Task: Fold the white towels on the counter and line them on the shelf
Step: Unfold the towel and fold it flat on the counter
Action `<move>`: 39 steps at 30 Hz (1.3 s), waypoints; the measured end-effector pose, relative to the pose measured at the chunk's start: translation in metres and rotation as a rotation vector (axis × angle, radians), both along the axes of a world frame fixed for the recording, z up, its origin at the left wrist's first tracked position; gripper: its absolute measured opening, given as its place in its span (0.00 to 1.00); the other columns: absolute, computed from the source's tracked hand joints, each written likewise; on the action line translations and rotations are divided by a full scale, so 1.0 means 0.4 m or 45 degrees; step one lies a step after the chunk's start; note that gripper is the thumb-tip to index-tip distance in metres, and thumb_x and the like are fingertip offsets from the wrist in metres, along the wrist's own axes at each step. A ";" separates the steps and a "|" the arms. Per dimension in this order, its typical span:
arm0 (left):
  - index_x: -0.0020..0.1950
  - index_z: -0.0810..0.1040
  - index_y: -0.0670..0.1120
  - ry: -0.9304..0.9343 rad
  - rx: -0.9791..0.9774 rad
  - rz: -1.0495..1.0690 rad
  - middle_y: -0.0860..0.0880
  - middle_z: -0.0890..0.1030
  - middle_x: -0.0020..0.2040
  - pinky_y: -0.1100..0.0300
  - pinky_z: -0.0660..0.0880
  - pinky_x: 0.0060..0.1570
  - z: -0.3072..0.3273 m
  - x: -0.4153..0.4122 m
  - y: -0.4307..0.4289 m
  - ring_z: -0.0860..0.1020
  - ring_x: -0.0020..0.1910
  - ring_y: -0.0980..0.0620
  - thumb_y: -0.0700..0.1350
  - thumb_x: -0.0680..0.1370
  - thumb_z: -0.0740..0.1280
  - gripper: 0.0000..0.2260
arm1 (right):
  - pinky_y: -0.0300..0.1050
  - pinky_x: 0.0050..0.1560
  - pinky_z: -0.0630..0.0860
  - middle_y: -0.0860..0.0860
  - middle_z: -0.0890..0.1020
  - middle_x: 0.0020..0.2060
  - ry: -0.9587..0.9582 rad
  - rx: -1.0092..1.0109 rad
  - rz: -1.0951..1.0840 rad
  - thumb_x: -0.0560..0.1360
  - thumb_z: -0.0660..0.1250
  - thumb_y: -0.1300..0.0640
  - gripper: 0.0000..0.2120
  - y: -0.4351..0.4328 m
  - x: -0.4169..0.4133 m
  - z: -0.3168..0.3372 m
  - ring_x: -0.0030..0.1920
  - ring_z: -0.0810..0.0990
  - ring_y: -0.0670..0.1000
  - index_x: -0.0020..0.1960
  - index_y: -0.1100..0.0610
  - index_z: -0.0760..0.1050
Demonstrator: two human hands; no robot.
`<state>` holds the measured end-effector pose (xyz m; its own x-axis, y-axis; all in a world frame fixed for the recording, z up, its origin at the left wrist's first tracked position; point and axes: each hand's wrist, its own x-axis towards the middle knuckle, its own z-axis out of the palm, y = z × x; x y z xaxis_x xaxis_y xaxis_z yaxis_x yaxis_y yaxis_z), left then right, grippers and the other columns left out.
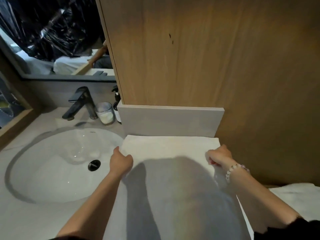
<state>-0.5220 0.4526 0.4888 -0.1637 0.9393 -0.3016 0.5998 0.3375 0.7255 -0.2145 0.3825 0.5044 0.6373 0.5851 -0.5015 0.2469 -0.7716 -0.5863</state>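
Observation:
A white towel (171, 149) lies spread on the counter (34, 220), right of the sink, its far edge against a low grey backsplash. My left hand (121, 161) grips the towel's left edge, fingers curled round the fabric. On the right edge my right hand (219, 155) pinches the cloth, a bead bracelet on that wrist. My shadow darkens the towel's near half. More white towel fabric (297, 196) shows at the lower right.
An oval white sink (31, 170) with a black drain fills the left. Behind it stand a dark faucet (79, 103), a glass jar (105, 115) and a dark pump bottle (116, 108). A wood panel (190, 49) rises behind the towel; a mirror is upper left.

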 end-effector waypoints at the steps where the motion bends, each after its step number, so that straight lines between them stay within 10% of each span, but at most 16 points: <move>1: 0.75 0.55 0.40 -0.042 -0.025 0.053 0.37 0.72 0.66 0.53 0.68 0.61 0.000 0.008 0.016 0.70 0.64 0.38 0.39 0.75 0.63 0.30 | 0.38 0.26 0.69 0.61 0.83 0.38 0.030 0.008 -0.002 0.60 0.65 0.69 0.20 0.009 0.004 -0.006 0.30 0.77 0.55 0.52 0.69 0.72; 4: 0.74 0.58 0.38 -0.173 -0.132 0.166 0.37 0.74 0.63 0.55 0.71 0.53 -0.017 0.027 0.076 0.74 0.60 0.38 0.39 0.73 0.65 0.31 | 0.38 0.26 0.69 0.56 0.78 0.21 0.141 0.081 -0.097 0.63 0.62 0.69 0.04 0.043 0.005 -0.019 0.22 0.76 0.51 0.36 0.68 0.75; 8: 0.58 0.72 0.33 -0.369 -0.213 0.190 0.42 0.81 0.35 0.54 0.79 0.43 -0.023 0.043 0.130 0.80 0.32 0.47 0.37 0.73 0.62 0.15 | 0.40 0.27 0.69 0.58 0.78 0.21 0.329 0.252 -0.347 0.66 0.61 0.69 0.06 0.077 -0.004 -0.036 0.18 0.72 0.50 0.31 0.67 0.74; 12: 0.53 0.75 0.36 -0.489 -0.188 0.287 0.47 0.79 0.25 0.62 0.72 0.29 -0.035 0.053 0.151 0.77 0.20 0.55 0.35 0.74 0.58 0.10 | 0.34 0.20 0.69 0.55 0.77 0.19 0.467 0.405 -0.524 0.71 0.58 0.69 0.07 0.084 -0.002 -0.049 0.18 0.73 0.49 0.44 0.71 0.74; 15: 0.45 0.73 0.38 -0.770 -0.134 0.331 0.45 0.80 0.31 0.65 0.73 0.24 -0.027 0.067 0.137 0.77 0.20 0.56 0.33 0.76 0.57 0.06 | 0.38 0.30 0.79 0.60 0.78 0.30 0.678 0.661 -0.660 0.72 0.56 0.71 0.23 0.078 -0.005 -0.063 0.28 0.80 0.53 0.67 0.66 0.63; 20: 0.41 0.73 0.39 -1.040 0.010 0.291 0.42 0.76 0.42 0.65 0.78 0.34 -0.018 0.053 0.102 0.80 0.33 0.50 0.33 0.75 0.63 0.04 | 0.37 0.32 0.80 0.64 0.77 0.43 0.966 0.844 -0.716 0.77 0.57 0.58 0.09 0.051 -0.010 -0.043 0.38 0.80 0.57 0.54 0.62 0.68; 26: 0.45 0.70 0.44 -1.262 -0.023 0.512 0.44 0.82 0.36 0.60 0.75 0.40 -0.001 0.044 0.087 0.81 0.35 0.52 0.51 0.81 0.57 0.12 | 0.46 0.44 0.78 0.63 0.79 0.46 1.136 0.727 -0.776 0.76 0.56 0.35 0.30 0.026 0.017 -0.010 0.43 0.80 0.58 0.61 0.61 0.66; 31: 0.45 0.73 0.41 -1.078 0.005 0.577 0.42 0.80 0.39 0.56 0.74 0.44 0.015 0.019 0.065 0.79 0.38 0.47 0.52 0.77 0.65 0.13 | 0.43 0.41 0.74 0.58 0.73 0.63 0.876 0.668 -0.740 0.78 0.61 0.43 0.27 -0.016 0.017 0.019 0.40 0.79 0.56 0.71 0.56 0.64; 39: 0.33 0.68 0.44 -0.760 0.087 0.478 0.46 0.69 0.32 0.57 0.63 0.34 0.026 -0.036 -0.056 0.66 0.32 0.48 0.42 0.73 0.69 0.12 | 0.41 0.46 0.70 0.55 0.76 0.39 0.714 0.707 -0.530 0.76 0.67 0.62 0.07 -0.159 0.002 -0.003 0.40 0.75 0.49 0.40 0.59 0.70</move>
